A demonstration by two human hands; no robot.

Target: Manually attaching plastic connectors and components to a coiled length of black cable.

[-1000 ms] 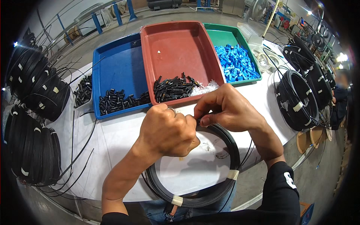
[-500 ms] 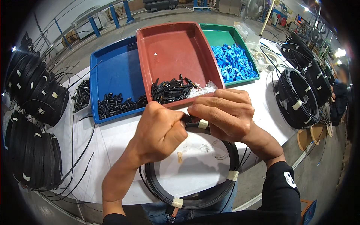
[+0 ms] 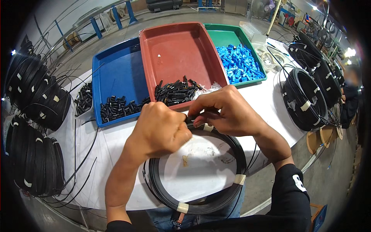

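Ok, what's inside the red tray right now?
The red tray holds a heap of small black parts at its near end and some clear bits. The right hand covers its near edge.

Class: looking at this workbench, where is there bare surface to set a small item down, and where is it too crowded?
Bare: the far half of the red plastic tray, the far part of the blue plastic tray, and the white tabletop between the green tray and the black cable coils. Crowded: the trays' near ends, and where both hands, left and right, work the taped black coil.
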